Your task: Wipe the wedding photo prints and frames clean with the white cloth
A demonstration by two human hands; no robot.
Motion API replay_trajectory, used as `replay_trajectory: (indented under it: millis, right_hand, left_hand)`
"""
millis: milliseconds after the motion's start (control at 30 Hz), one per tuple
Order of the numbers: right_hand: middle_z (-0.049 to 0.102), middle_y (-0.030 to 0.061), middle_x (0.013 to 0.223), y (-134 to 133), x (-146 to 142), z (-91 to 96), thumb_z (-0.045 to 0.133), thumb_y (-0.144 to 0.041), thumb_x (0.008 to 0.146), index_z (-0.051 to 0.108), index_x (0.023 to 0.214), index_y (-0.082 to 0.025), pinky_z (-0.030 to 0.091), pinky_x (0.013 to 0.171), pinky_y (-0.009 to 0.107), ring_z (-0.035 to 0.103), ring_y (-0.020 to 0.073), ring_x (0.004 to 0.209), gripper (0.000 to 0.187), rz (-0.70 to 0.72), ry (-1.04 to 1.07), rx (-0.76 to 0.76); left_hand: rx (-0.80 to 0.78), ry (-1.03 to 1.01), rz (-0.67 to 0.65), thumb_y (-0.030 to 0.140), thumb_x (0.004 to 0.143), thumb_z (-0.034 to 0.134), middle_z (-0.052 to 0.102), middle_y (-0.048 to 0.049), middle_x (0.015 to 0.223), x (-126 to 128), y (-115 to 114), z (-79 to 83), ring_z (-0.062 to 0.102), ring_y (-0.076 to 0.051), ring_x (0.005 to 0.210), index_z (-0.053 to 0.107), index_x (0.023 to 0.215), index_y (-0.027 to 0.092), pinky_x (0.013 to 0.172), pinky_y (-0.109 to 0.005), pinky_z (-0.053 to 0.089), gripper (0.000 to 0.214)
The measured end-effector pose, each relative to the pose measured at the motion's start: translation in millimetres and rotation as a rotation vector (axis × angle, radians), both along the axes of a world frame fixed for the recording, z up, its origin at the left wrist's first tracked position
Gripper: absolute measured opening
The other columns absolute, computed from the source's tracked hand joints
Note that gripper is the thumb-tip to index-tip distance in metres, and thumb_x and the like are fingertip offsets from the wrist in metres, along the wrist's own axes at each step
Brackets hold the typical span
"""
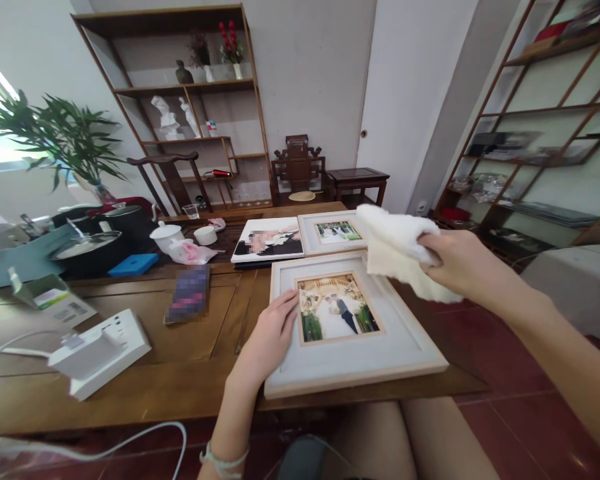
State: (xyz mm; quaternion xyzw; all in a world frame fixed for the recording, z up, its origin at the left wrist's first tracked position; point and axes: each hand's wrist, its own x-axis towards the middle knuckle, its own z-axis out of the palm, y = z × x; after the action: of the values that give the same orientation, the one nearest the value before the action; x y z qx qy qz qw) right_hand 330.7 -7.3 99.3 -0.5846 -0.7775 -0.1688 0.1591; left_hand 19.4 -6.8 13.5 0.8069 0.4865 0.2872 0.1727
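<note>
A large picture frame (410, 357) with a light wooden edge, white mat and wedding photo lies flat at the table's near edge. My left hand (273, 333) rests on its left side, fingers stretched out towards the photo. Raised above the frame's far right corner, my right hand (440, 250) grips a fluffy white cloth (397, 243), whose lower part hangs loose. Behind lies a smaller framed photo (307, 235), its right end partly hidden by the cloth. Beside that, a photo album (270, 240) with a portrait on its cover sits on a dark item.
On the wooden table (190, 363) to the left are a white power strip (130, 347) with a cable, an opened small box (55, 300), a blue box (133, 265), a blurred purple packet (189, 293) and a white teapot (165, 235). Shelves (180, 87) stand behind.
</note>
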Motion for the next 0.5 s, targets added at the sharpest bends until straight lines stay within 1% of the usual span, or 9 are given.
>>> replay_trajectory:
  millis: [67, 133, 200, 267, 300, 367, 433, 500]
  right_hand:
    - [0.066, 0.0173, 0.09, 16.1, -8.4, -2.3, 0.047, -0.001, 0.071, 0.063, 0.094, -0.009, 0.045, 0.066, 0.038, 0.062, 0.0291, 0.08, 0.03, -0.035, -0.011, 0.067]
    - [0.062, 0.019, 0.112, 32.3, -25.4, -4.1, 0.043, -0.001, 0.075, 0.062, 0.098, -0.01, 0.047, 0.073, 0.041, 0.06, 0.0319, 0.095, 0.031, -0.009, -0.004, 0.114]
    - [0.047, 0.0151, 0.136, 47.3, -49.1, -5.7, 0.037, -0.001, 0.081, 0.063, 0.098, -0.013, 0.046, 0.083, 0.042, 0.05, 0.032, 0.116, 0.033, 0.08, -0.002, 0.183]
    - [0.029, 0.0087, 0.148, 58.9, -77.4, -9.4, 0.033, -0.001, 0.085, 0.065, 0.097, -0.015, 0.043, 0.092, 0.043, 0.033, 0.0299, 0.131, 0.036, 0.207, -0.028, 0.214]
    - [0.025, 0.0077, 0.15, 62.9, -92.4, -12.9, 0.033, -0.001, 0.086, 0.065, 0.098, -0.014, 0.041, 0.095, 0.044, 0.027, 0.0296, 0.134, 0.036, 0.271, -0.058, 0.192]
    - [0.024, 0.0078, 0.151, 67.1, -121.5, -24.0, 0.04, -0.001, 0.085, 0.066, 0.102, -0.014, 0.036, 0.099, 0.047, 0.018, 0.032, 0.137, 0.033, 0.408, -0.147, 0.104]
    - [0.029, 0.0096, 0.149, 67.4, -144.8, -38.2, 0.044, -0.005, 0.086, 0.066, 0.104, -0.013, 0.028, 0.103, 0.053, 0.019, 0.0344, 0.136, 0.029, 0.526, -0.228, 0.001]
    - [0.034, 0.0111, 0.146, 65.9, -157.1, -50.4, 0.044, -0.007, 0.087, 0.064, 0.108, -0.013, 0.025, 0.104, 0.056, 0.024, 0.0342, 0.135, 0.03, 0.588, -0.269, -0.09]
  left_hand:
    - [0.014, -0.012, 0.001, 0.022, 0.09, 0.038, 0.054, -0.0077, 0.133, 0.0, 0.0, -0.5, 0.048, -0.021, 0.125, 0.059, 0.119, 0.018, 0.107, -0.041, 0.036, 0.036]
    - [0.019, -0.022, -0.002, 0.021, 0.09, 0.039, 0.054, -0.0075, 0.133, 0.0, 0.0, -0.9, 0.048, -0.021, 0.124, 0.06, 0.118, 0.018, 0.107, -0.041, 0.037, 0.035]
    - [0.015, -0.02, -0.006, 0.021, 0.089, 0.039, 0.054, -0.0078, 0.133, 0.0, 0.1, -1.0, 0.048, -0.021, 0.124, 0.061, 0.117, 0.017, 0.107, -0.04, 0.036, 0.035]
    - [0.011, -0.016, -0.003, 0.021, 0.09, 0.039, 0.054, -0.0083, 0.133, 0.1, 0.2, -0.5, 0.048, -0.021, 0.124, 0.06, 0.117, 0.016, 0.107, -0.039, 0.036, 0.035]
    - [0.014, -0.015, -0.003, 0.021, 0.089, 0.039, 0.054, -0.0088, 0.133, 0.1, 0.3, 0.0, 0.049, -0.021, 0.124, 0.06, 0.118, 0.016, 0.107, -0.039, 0.036, 0.035]
    - [0.032, -0.016, -0.012, 0.02, 0.089, 0.04, 0.056, -0.0099, 0.131, 0.2, 0.3, 1.4, 0.051, -0.022, 0.122, 0.061, 0.117, 0.015, 0.106, -0.039, 0.038, 0.035]
    - [0.054, -0.018, -0.022, 0.018, 0.088, 0.041, 0.061, -0.0103, 0.124, 0.3, 0.1, 3.1, 0.056, -0.023, 0.115, 0.063, 0.113, 0.016, 0.101, -0.04, 0.042, 0.033]
    - [0.066, -0.023, -0.028, 0.017, 0.088, 0.042, 0.066, -0.0093, 0.113, 0.4, -0.1, 4.4, 0.062, -0.023, 0.105, 0.065, 0.109, 0.018, 0.094, -0.039, 0.047, 0.032]
